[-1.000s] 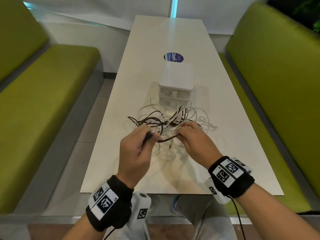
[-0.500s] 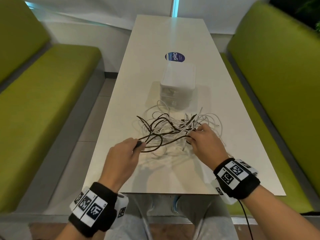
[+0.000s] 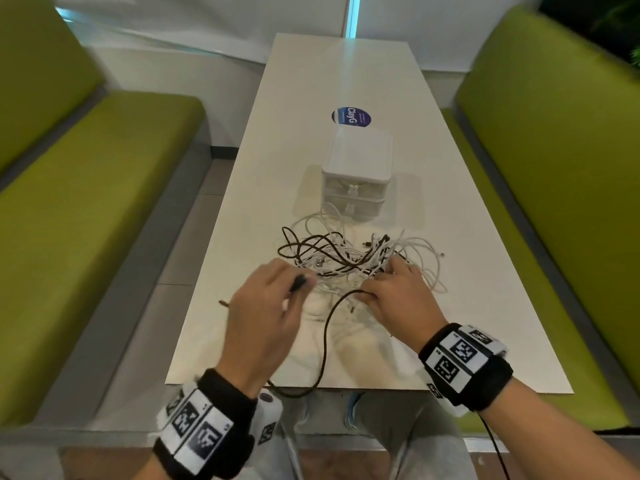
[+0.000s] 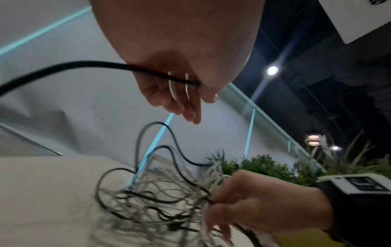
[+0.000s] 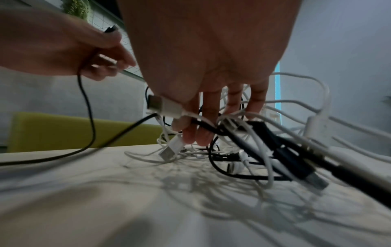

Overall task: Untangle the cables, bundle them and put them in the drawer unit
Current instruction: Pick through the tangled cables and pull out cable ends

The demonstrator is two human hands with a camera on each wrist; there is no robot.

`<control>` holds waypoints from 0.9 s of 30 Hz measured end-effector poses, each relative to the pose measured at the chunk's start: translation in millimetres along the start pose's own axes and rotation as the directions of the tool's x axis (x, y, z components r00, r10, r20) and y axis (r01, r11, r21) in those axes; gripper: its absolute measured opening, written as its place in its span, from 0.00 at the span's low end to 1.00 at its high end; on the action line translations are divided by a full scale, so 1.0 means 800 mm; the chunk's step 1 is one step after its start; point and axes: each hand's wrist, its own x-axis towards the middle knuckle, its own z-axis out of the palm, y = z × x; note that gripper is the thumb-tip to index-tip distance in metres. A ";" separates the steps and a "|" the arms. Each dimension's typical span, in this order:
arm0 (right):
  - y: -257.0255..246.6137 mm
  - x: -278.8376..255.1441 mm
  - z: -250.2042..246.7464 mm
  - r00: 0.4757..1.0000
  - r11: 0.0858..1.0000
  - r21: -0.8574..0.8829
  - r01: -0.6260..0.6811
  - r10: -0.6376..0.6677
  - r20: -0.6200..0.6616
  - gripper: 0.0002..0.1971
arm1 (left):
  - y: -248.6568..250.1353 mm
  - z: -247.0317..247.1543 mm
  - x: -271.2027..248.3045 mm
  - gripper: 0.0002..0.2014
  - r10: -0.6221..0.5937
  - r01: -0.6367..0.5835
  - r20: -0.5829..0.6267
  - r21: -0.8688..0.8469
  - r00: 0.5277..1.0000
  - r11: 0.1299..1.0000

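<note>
A tangle of black and white cables (image 3: pixel 356 256) lies on the white table (image 3: pixel 332 81), just in front of the white drawer unit (image 3: pixel 356 168), whose drawers are closed. My left hand (image 3: pixel 300 281) is raised left of the tangle and pinches the plug end of a black cable (image 3: pixel 325 341), which sags in a loop over the table's near edge. In the left wrist view that black cable (image 4: pixel 84 64) runs across the left hand (image 4: pixel 190 103). My right hand (image 3: pixel 381 285) grips strands in the tangle; its fingers (image 5: pixel 203 127) curl round black and white cables beside a white USB plug (image 5: pixel 162 107).
Green benches flank the table, one on the left (image 3: pixel 86 202) and one on the right (image 3: pixel 554 168). A round blue sticker (image 3: pixel 350 117) lies behind the drawer unit. White cable loops (image 3: pixel 433 265) spread right of my right hand.
My left hand drew the black cable out to the left, then came back toward the tangle. The freed length now hangs slack over the near edge. My right hand stays in the tangle.
</note>
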 end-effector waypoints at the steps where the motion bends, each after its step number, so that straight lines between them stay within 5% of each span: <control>1: -0.003 0.000 0.000 1.000 1.000 -0.007 0.009 -0.009 -0.004 0.12 | 0.006 0.013 0.001 0.17 0.014 -0.015 0.059 0.019 0.998 1.000; 5: -0.010 -0.003 0.000 1.000 1.000 0.013 0.000 0.001 -0.029 0.20 | 0.020 0.068 0.008 0.21 -0.065 0.012 0.269 0.191 0.961 0.981; 15: -0.005 -0.009 0.001 0.999 1.000 0.021 0.007 -0.006 -0.044 0.22 | 0.009 0.096 0.023 0.04 -0.076 -0.009 0.303 0.270 0.950 0.963; 20: 0.007 0.001 0.009 0.999 0.998 0.057 0.022 -0.019 -0.047 0.21 | 0.013 0.082 0.025 0.06 0.058 -0.100 0.223 0.180 0.973 0.979; 27: 0.021 0.015 0.016 0.994 0.957 0.288 -0.009 0.040 -0.103 0.17 | 0.013 0.049 0.013 0.09 -0.035 0.060 0.113 -0.226 0.993 0.972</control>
